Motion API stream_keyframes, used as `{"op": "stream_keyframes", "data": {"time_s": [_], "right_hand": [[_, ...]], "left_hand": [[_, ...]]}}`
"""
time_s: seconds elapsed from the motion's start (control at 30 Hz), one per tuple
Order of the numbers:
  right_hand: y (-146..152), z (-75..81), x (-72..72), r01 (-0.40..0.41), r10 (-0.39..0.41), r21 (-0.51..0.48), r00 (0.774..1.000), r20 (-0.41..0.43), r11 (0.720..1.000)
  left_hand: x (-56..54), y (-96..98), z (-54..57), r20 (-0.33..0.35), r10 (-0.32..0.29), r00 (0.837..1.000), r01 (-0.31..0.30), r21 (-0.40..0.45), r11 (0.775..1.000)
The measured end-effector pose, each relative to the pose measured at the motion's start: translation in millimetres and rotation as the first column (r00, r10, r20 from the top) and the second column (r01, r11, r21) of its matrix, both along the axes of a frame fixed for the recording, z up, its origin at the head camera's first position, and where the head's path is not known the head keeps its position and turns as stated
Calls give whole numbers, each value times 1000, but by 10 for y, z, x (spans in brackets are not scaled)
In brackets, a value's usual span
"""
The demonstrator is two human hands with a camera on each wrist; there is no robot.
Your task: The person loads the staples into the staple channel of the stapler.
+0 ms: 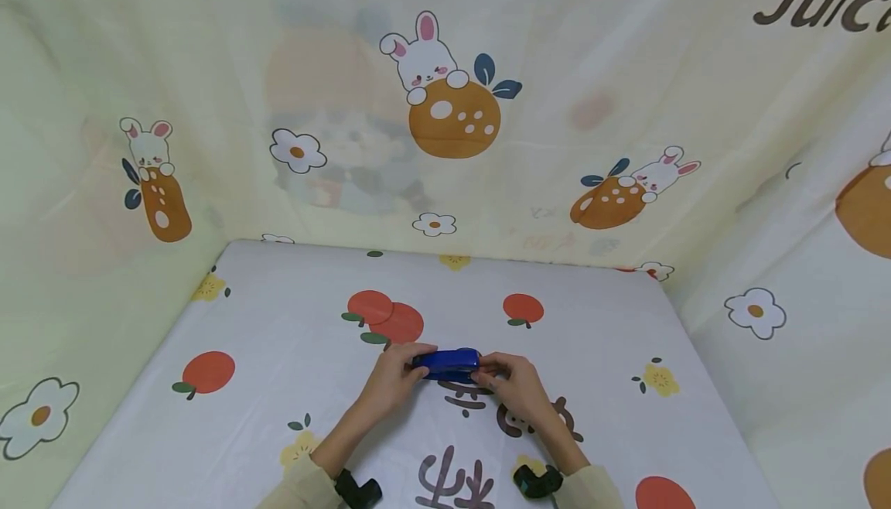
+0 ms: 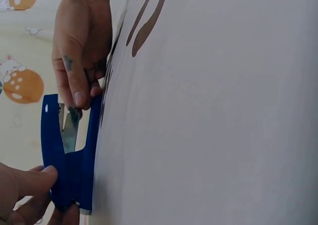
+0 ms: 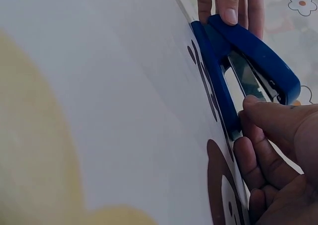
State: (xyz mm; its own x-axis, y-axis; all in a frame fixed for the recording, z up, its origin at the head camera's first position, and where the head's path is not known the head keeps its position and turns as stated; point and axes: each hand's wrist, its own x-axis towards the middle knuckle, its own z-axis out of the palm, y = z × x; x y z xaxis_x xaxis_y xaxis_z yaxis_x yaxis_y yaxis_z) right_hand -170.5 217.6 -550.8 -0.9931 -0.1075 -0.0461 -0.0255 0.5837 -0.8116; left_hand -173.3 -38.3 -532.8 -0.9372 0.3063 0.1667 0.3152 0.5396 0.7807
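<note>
A blue stapler (image 1: 451, 363) lies on its base on the table, held at both ends. My left hand (image 1: 390, 384) grips its hinge end, thumb on the blue top arm. At the opposite end, my right hand (image 1: 524, 391) pinches the front of the metal magazine (image 3: 243, 73) between thumb and fingers. The left wrist view shows the top arm (image 2: 52, 135) raised away from the magazine, with a gap also between the magazine and the base (image 2: 90, 145). Whether staples sit inside cannot be made out.
A white cloth (image 1: 278, 362) printed with fruit and flowers covers the table. Behind and beside it hang pale curtains (image 1: 334, 52) with rabbit prints. Dark wrist devices (image 1: 358, 490) sit at both sleeve cuffs.
</note>
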Motion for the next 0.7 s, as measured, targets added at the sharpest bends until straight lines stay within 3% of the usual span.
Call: {"op": "stream_keyframes", "data": {"time_s": [0.7], "right_hand": [[-33, 10, 18, 36, -36, 6, 999, 7, 999]], "left_hand": [[-26, -25, -52, 25, -34, 999, 34, -3, 999]]}}
